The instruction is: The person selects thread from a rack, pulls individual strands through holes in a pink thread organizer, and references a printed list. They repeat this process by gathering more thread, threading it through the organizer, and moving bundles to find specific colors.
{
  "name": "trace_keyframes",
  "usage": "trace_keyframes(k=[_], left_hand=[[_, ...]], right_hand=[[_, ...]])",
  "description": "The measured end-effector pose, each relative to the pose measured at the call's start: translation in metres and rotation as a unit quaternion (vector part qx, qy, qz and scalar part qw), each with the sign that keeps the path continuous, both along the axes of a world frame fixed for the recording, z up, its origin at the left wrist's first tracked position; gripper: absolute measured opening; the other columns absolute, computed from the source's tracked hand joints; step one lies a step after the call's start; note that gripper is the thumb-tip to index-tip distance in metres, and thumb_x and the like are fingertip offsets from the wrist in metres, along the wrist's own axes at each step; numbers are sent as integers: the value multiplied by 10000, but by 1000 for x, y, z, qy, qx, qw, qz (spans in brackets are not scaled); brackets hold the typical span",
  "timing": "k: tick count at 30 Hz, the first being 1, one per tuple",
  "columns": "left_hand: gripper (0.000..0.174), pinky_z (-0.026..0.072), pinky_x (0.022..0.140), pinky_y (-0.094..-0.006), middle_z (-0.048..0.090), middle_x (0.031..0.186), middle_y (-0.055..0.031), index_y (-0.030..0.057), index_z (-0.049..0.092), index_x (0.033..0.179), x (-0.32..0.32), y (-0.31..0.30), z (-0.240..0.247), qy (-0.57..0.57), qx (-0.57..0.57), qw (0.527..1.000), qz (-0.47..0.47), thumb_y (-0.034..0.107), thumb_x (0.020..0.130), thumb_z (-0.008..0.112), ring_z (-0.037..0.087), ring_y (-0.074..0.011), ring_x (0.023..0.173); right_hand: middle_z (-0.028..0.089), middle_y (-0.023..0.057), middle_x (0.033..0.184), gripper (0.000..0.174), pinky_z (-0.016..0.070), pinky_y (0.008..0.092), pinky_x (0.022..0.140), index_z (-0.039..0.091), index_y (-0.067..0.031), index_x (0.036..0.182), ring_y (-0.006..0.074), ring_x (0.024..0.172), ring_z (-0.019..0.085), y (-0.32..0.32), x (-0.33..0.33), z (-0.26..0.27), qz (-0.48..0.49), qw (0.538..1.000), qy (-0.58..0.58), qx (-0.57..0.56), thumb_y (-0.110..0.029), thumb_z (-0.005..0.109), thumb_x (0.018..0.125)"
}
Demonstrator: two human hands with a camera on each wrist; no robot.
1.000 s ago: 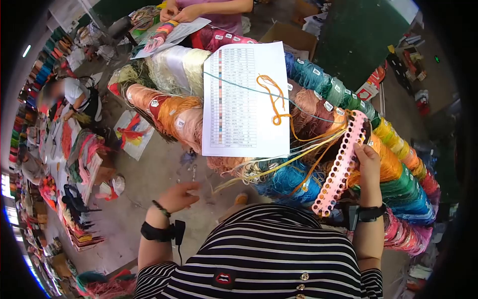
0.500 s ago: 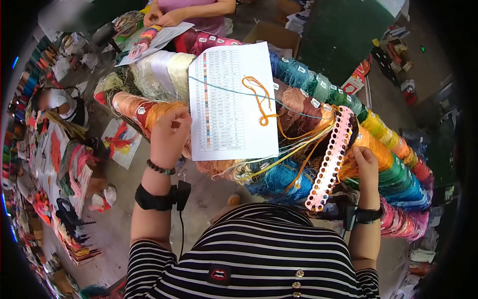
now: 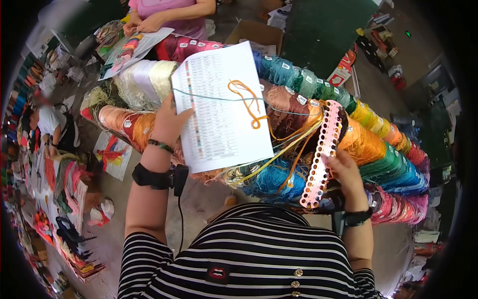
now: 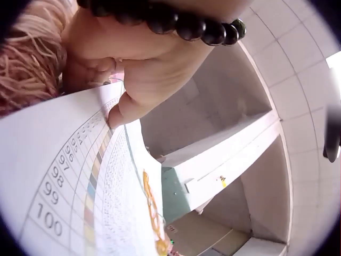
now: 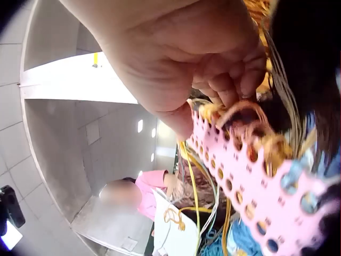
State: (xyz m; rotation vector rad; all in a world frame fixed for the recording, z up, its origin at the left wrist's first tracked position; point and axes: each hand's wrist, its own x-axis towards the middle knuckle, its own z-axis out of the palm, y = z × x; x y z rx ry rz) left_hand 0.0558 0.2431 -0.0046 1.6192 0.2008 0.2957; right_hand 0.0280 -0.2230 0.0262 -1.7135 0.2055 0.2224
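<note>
My left hand (image 3: 169, 122) pinches the left edge of a printed sheet (image 3: 214, 142), thumb on the face and fingers behind. The sheet carries numbered rows and a column of colour swatches (image 4: 90, 189). Across it lie a loop of orange thread (image 3: 256, 122) and a thin teal thread. My right hand (image 3: 348, 174) is at the right edge of a pink thread card (image 3: 317, 167) with rows of holes. In the right wrist view its thumb (image 5: 184, 122) meets the card's edge and its fingers curl behind. Threads (image 5: 274, 146) are looped through the holes.
Rows of labelled thread skeins (image 3: 366, 142) in many colours lie beneath the sheet and card. Across from me, a person in pink (image 3: 169, 17) handles a card of coloured threads. A cardboard box (image 3: 256, 35) stands behind. Leftward, tables hold thread bundles (image 3: 67, 174).
My left hand has risen from beside the skeins to the sheet's left edge and taken hold there. The sheet has tilted. My right hand has shifted lower along the pink card.
</note>
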Motion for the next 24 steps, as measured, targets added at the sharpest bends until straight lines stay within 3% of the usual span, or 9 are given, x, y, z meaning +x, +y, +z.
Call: trace_keyframes(k=[3,4,6,8,12,15,18,20,24], left_hand=[[397,527,797,-298,667,1084,-142,-77,500,1259,-10,-2,23,87,-179,977,-71,61,901,604,652,-200,927],[279,526,790,-300,670,1056,-122,-57,574,1156,-16,-10,38,72,-155,984,-59,66,907,594,649,-190,893],[251,506,768,-273,665,1037,-94,-44,578,1137,-24,-21,65,26,11,999,-21,75,917,598,625,-147,868],[237,491,794,-257,667,1046,-76,-28,573,1162,-31,-38,92,-51,2,997,-62,55,940,574,613,-120,881],[311,480,905,-296,639,1178,-114,-37,522,1257,-40,-85,137,-135,-44,985,-102,51,959,534,614,-158,1024],[315,489,912,-295,641,1178,-132,-50,515,1247,-42,-133,159,-166,-119,967,-152,27,943,549,626,-167,1017],[321,496,916,-305,639,1181,-144,-48,512,1247,-36,-196,171,-206,-181,942,-192,37,941,556,632,-177,1015],[305,504,897,-306,643,1163,-141,-45,517,1229,-30,-249,176,-197,-196,938,-206,33,937,558,633,-174,1008],[322,518,863,-305,647,1144,-132,-45,510,1249,2,-317,117,-100,-219,926,-291,13,934,546,637,-172,990]], right_hand=[[682,46,1003,225,497,242,784,610,9,1143,101,843,636,-2,3,-12,53,996,26,74,-36,604,923],[683,32,1012,218,495,239,782,612,8,1134,93,843,633,5,-3,6,34,993,-18,110,-31,600,921],[682,19,1005,233,493,239,784,612,2,1145,86,842,629,-5,-13,49,-4,992,-85,88,-22,602,914],[676,9,997,265,488,221,729,604,-10,1181,64,809,615,-46,-20,85,-43,988,-146,27,-65,606,922],[653,17,827,254,495,199,571,604,-13,1167,64,650,613,-110,-30,172,-203,940,-274,23,-169,572,968],[685,54,924,275,534,226,638,598,16,1174,105,731,660,-229,-32,216,-204,916,-345,8,-178,556,984],[690,60,940,275,540,223,659,599,22,1168,112,744,670,-272,-45,251,-271,882,-381,51,-187,535,1000],[683,49,930,268,542,239,673,610,5,1126,115,750,667,-297,-58,255,-257,892,-367,56,-219,535,1001],[636,6,865,285,491,215,618,605,-43,1100,81,681,593,-287,-73,225,-211,911,-353,14,-300,535,997]])
